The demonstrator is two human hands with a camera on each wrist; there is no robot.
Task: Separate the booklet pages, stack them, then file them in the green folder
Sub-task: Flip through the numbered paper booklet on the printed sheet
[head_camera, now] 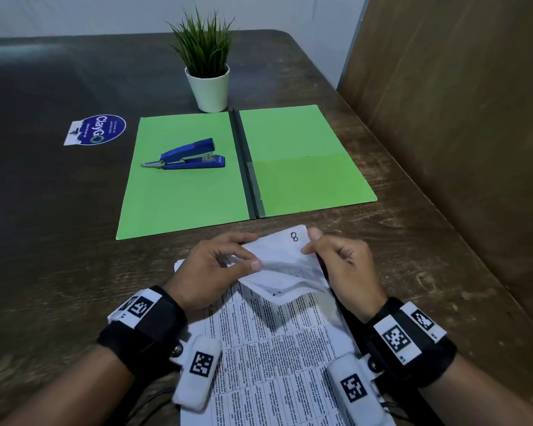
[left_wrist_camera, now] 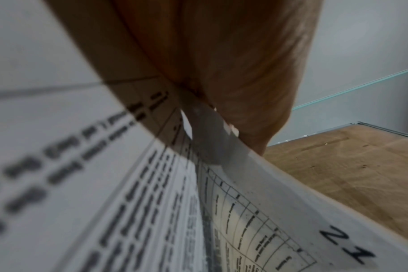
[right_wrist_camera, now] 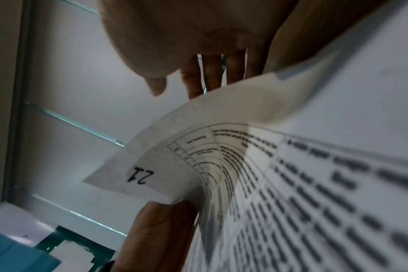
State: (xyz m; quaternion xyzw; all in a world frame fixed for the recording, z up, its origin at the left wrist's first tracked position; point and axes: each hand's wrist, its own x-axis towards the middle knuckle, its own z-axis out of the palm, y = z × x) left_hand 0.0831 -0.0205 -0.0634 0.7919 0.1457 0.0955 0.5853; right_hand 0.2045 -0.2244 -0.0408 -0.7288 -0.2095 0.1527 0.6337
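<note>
The booklet (head_camera: 277, 358) of printed pages lies on the table at the near edge, between my wrists. Its top page (head_camera: 285, 265) is curled up and creased, with a handwritten 8 at its far corner. My left hand (head_camera: 250, 252) pinches the crumpled left part of that page between thumb and fingers. My right hand (head_camera: 309, 241) pinches the corner beside the 8. In the wrist views the lifted sheet (left_wrist_camera: 291, 211) (right_wrist_camera: 198, 147) shows a 21 on its underside. The green folder (head_camera: 305, 167) lies open flat beyond the hands.
A blue stapler (head_camera: 186, 156) rests on the folder's left half. A white pot with a green plant (head_camera: 209, 87) stands just behind the folder. A round blue sticker (head_camera: 96, 129) is on the table at the left. A brown panel (head_camera: 459, 133) borders the table's right side.
</note>
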